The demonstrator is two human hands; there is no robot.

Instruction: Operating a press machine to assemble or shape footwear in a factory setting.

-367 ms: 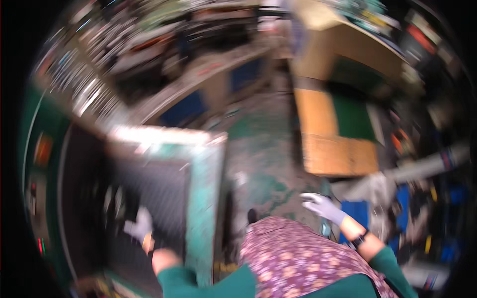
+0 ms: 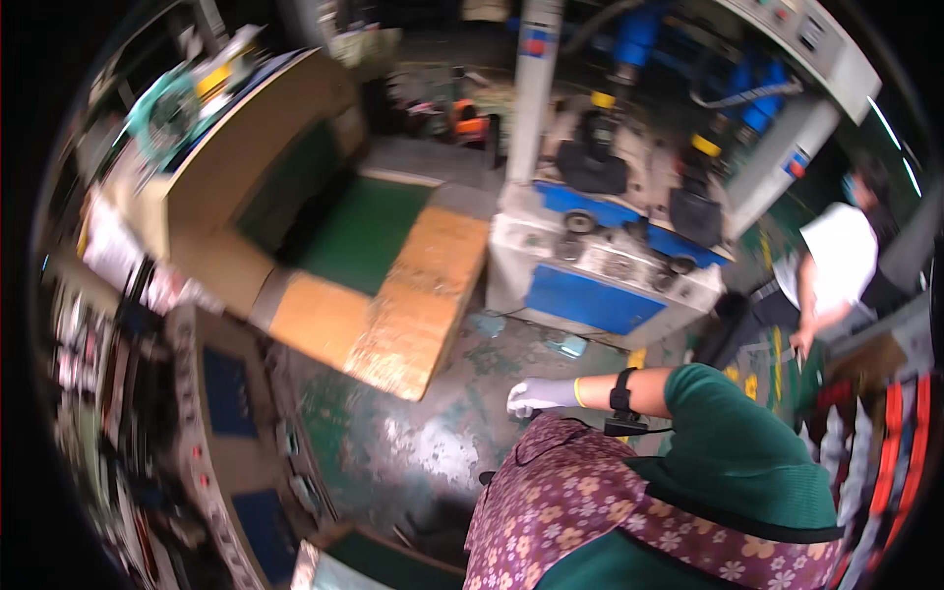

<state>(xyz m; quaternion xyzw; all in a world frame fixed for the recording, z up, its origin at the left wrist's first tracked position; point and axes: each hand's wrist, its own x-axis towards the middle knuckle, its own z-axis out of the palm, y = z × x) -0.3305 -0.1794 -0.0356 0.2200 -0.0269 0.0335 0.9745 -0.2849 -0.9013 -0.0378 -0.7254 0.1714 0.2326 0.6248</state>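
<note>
My right hand, in a pale glove with a grey-purple back, is in front of my flowered apron. The fingers look loosely curled in, and I see nothing in them. A black strap with a small dark device and a thin cable circles that forearm. The hand is over the worn green floor, nearest the front corner of a wooden-topped bench with a green surface. My left hand is out of view.
A white and blue machine with two dark press heads stands ahead. At right, a person in a white top stands beside red and grey racks. A teal fan is far left; a long panelled bench runs down the left.
My view has swung right, bringing the machine and the other person in. My right hand has drawn in near the apron, its fingers more curled. My left hand has left view.
</note>
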